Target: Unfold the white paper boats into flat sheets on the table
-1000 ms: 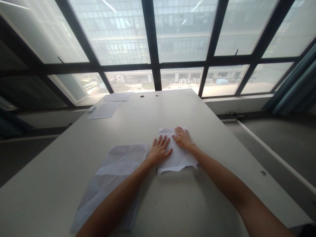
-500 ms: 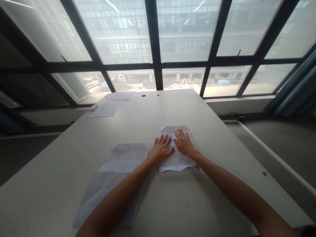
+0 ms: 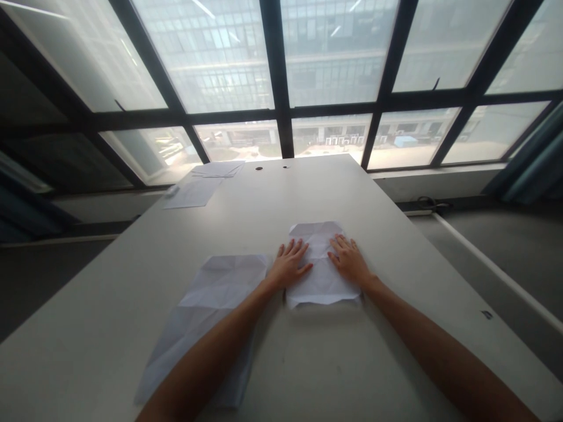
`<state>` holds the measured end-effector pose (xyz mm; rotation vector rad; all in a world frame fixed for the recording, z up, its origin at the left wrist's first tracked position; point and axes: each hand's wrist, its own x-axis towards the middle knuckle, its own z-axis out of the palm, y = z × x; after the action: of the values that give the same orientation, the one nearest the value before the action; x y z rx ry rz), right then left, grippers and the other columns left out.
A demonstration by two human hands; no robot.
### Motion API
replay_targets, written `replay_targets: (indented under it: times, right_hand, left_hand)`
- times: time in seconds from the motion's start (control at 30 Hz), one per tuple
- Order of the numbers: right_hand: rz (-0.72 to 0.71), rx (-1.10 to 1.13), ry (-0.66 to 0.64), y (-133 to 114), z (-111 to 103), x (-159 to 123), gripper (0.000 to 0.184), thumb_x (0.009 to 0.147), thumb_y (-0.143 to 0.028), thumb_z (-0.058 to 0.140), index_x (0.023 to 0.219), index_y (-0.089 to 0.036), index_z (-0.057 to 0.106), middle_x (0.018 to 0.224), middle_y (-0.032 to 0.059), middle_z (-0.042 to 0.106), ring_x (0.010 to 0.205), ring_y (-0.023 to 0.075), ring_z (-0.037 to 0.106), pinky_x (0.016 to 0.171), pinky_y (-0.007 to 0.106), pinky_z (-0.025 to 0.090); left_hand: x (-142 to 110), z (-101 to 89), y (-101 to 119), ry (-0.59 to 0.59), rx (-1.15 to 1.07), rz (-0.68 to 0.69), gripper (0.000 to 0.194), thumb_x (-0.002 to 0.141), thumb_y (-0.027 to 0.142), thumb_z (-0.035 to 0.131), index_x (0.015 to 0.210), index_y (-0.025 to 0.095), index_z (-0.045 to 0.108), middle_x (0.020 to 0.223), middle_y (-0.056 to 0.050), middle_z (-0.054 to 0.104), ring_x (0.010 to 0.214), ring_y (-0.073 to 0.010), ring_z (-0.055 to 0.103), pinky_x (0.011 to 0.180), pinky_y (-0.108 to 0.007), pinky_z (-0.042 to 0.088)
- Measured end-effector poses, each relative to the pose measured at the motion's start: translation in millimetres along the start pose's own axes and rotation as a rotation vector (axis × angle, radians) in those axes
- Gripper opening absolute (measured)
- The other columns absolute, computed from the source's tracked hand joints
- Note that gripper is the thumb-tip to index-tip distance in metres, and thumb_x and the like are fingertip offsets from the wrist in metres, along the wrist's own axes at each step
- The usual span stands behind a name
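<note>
A creased white sheet of paper point(image 3: 323, 281) lies on the white table in front of me, its near edge wavy and slightly raised. My left hand point(image 3: 290, 264) rests flat on its left side with the fingers spread. On its right side lies my right hand point(image 3: 349, 259), open too, palm down and fingers apart. To the left is a larger creased paper point(image 3: 206, 299), partly covered by my left forearm.
More white papers point(image 3: 191, 192) lie at the table's far left, some overlapping. Small dark holes point(image 3: 259, 169) mark the far end of the table point(image 3: 246, 217). Beyond it stand tall windows with dark frames point(image 3: 285, 132). A small dark mark point(image 3: 487, 315) is near the right edge.
My right hand has slid to the right across the paper, away from my left hand, baring the paper's middle. My left hand stays about where it was on the sheet.
</note>
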<state>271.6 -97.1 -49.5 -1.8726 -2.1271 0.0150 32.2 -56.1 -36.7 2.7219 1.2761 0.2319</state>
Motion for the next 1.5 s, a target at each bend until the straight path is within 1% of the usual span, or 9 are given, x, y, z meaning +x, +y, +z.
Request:
replay_targets:
  times: [0.27,0.6,0.83,0.97,1.07,1.17,1.23,1.37,1.5]
  right_hand:
    - [-0.029,0.062,-0.042,6,-8,1,0.054,0.1,-0.049,0.034,0.14,-0.017,0.048,0.152,0.0155,0.038,0.143,0.0276,0.028,0.115,0.052,0.016]
    - [-0.09,0.077,-0.097,5,-12,0,0.069,0.088,-0.066,0.046,0.144,-0.025,0.043,0.155,0.0154,0.032,0.145,0.032,0.023,0.112,0.066,0.006]
    - [-0.098,-0.008,-0.114,4,-6,0,0.069,0.094,-0.063,0.035,0.15,-0.023,0.034,0.159,0.0142,0.023,0.147,0.0319,0.016,0.112,0.066,0.004]
    - [-0.093,-0.016,-0.111,4,-6,0,0.068,0.094,-0.061,0.036,0.15,-0.022,0.034,0.159,0.0144,0.023,0.147,0.0314,0.018,0.113,0.064,0.009]
    - [-0.089,-0.031,-0.022,0,-13,-1,0.065,0.095,-0.052,0.042,0.15,-0.021,0.033,0.159,0.0149,0.022,0.147,0.0314,0.015,0.113,0.064,0.007]
    - [-0.169,-0.056,0.082,-10,-20,-4,0.056,0.096,-0.036,0.042,0.15,-0.02,0.034,0.16,0.012,0.018,0.149,0.0281,0.009,0.115,0.061,0.0]
    - [-0.252,-0.047,0.062,-16,-21,-5,0.053,0.097,-0.031,0.039,0.149,-0.019,0.037,0.16,0.0106,0.021,0.149,0.0255,0.01,0.117,0.057,0.001]
    - [-0.303,0.005,-0.096,-19,-13,-8,0.061,0.099,-0.046,0.035,0.153,-0.019,0.028,0.158,0.0116,0.025,0.147,0.0268,0.018,0.117,0.054,0.013]
    - [-0.245,-0.008,-0.134,-16,-4,-7,0.068,0.098,-0.056,0.028,0.154,-0.019,0.023,0.16,0.0116,0.02,0.148,0.0266,0.015,0.118,0.054,0.011]
  left_hand:
    - [-1,-4.7,-1,0.004,-0.11,-0.026,0.077,0.088,0.062,0.052,0.152,0.024,0.03,0.157,-0.007,0.03,0.147,-0.0279,0.018,0.119,-0.052,0.011]
    - [2,-7.6,-13,0.115,-0.329,-0.042,0.05,0.085,0.046,0.067,0.13,0.026,0.061,0.138,-0.006,0.057,0.14,-0.0283,0.037,0.116,-0.049,0.022]
    - [-3,-5.7,-1,0.082,-0.11,-0.006,0.059,0.092,0.053,0.052,0.145,0.029,0.044,0.157,-0.006,0.03,0.147,-0.0282,0.021,0.118,-0.052,0.015]
    - [-3,-6.7,0,0.053,-0.078,-0.013,0.06,0.092,0.056,0.05,0.146,0.029,0.042,0.156,-0.006,0.033,0.146,-0.0274,0.023,0.118,-0.052,0.016]
    - [-2,-8.0,2,0.062,-0.057,-0.015,0.062,0.093,0.052,0.049,0.149,0.028,0.036,0.156,-0.006,0.033,0.146,-0.027,0.023,0.118,-0.053,0.016]
    - [-3,-9.6,5,0.049,0.004,0.019,0.058,0.096,0.047,0.045,0.151,0.033,0.031,0.158,-0.004,0.027,0.147,-0.0296,0.018,0.116,-0.06,0.012]
    - [-3,-10.6,7,0.02,0.039,0.04,0.055,0.097,0.045,0.041,0.151,0.037,0.029,0.16,-0.002,0.024,0.147,-0.0311,0.017,0.114,-0.063,0.011]
    - [-3,-10.4,6,-0.031,0.069,0.068,0.055,0.099,0.046,0.037,0.152,0.042,0.021,0.161,-0.001,0.018,0.148,-0.0314,0.014,0.113,-0.065,0.01]
    - [-1,-7.1,4,-0.036,0.076,0.057,0.057,0.099,0.053,0.034,0.152,0.041,0.02,0.162,-0.001,0.014,0.148,-0.0314,0.01,0.114,-0.064,0.008]
